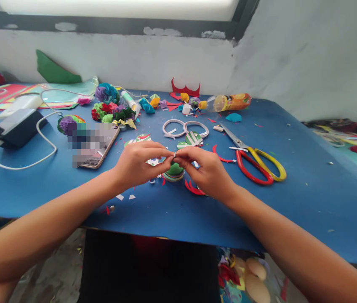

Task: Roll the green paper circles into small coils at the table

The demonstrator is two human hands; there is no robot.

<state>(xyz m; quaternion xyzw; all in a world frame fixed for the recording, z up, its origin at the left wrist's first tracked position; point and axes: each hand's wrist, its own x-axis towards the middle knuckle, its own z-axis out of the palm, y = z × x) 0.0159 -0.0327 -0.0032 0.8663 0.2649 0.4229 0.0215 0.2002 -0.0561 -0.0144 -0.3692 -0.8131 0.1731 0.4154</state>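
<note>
Head view looks down on both hands meeting over the middle of a blue worktop (pixel 292 210). The left hand (pixel 137 164) and the right hand (pixel 205 170) each pinch closed on one small white paper strip (pixel 174 155), fingertips nearly touching, right above a little green paper roll (pixel 174 170) that sits on the worktop.

The strip is tiny and thin, so too hard a pull could tear it, and a loosened pinch could let it drop among the white paper scraps (pixel 124 197) below, where it would be hard to pick out. A lowered wrist could also knock the green roll over or brush the red paper curls (pixel 194 188) beside the right hand.

Room is tight to the sides. A phone (pixel 98 147) lies just left of the left hand, and the scissors (pixel 254 162), blades slightly apart, lie near the right hand; a careless sweep outward could hit either. Behind the hands lie two white paper rings (pixel 185 126), crepe flowers (pixel 112 107) and a lying bottle (pixel 229 102). The nearest open space is the bare strip toward the front edge, which is close to the forearms, so anything pushed that way could slide off to the floor.
</note>
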